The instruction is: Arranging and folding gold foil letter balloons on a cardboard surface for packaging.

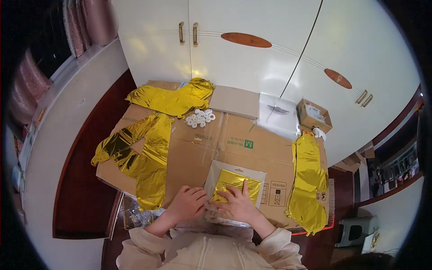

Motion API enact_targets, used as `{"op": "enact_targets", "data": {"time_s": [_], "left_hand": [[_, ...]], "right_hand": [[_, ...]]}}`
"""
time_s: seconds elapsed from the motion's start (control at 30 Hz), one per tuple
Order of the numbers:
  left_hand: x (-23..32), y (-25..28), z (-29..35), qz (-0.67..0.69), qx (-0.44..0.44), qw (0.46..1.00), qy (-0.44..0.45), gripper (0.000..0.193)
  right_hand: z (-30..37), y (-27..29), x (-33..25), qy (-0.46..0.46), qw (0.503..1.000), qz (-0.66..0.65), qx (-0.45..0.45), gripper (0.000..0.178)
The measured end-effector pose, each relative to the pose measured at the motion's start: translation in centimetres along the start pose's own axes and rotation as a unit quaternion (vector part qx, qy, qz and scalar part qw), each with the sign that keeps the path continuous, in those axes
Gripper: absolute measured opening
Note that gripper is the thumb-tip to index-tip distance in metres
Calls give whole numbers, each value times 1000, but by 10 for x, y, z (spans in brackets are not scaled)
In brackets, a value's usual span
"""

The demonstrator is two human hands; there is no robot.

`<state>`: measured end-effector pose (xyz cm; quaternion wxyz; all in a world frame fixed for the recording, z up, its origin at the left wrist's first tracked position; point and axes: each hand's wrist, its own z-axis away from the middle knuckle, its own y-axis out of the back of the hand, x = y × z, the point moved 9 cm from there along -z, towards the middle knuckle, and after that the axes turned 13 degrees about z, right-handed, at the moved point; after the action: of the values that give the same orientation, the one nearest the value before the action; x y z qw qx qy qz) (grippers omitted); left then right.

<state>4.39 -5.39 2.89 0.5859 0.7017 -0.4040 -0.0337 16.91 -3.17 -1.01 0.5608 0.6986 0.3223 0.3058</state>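
Observation:
A clear plastic bag with a hang hole point(258, 173) lies near the front middle of the cardboard. Inside it sits a folded gold foil balloon point(225, 179) with small print on it. My right hand point(238, 204) lies over the bag, fingers spread on the gold foil. At the bag's lower left edge, my left hand point(188, 203) is closed with curled fingers and seems to grip the plastic; its fingertips are partly hidden. Flat gold foil balloons lie around: one at the left point(155, 166), one at the back left point(173, 100), another at the right point(308, 180).
Flattened cardboard point(193, 155) covers the work surface. Behind are small white rings point(200, 118), a grey-brown card stack point(235, 101), clear plastic bags point(278, 117) and a small cardboard box point(315, 117). White cabinets point(243, 63) stand beyond; a grey stool point(357, 234) is lower right.

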Motion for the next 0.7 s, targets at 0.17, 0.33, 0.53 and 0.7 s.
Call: {"op": "enact_targets", "data": {"time_s": [0.17, 0.33, 0.53, 0.7], "left_hand": [[-18, -18, -18, 69, -52, 995, -43, 44], [-29, -40, -34, 104, -136, 985, -17, 51], [-26, -36, -34, 85, -148, 982, -83, 46], [-28, -42, -32, 52, -150, 982, -105, 33]], "right_hand": [[0, -4, 0, 6, 1000, 5, 2, 36], [3, 5, -4, -8, 1000, 25, 6, 36], [8, 15, -15, -53, 997, 45, 40, 35], [14, 18, -53, -52, 995, 8, 80, 31]]}}
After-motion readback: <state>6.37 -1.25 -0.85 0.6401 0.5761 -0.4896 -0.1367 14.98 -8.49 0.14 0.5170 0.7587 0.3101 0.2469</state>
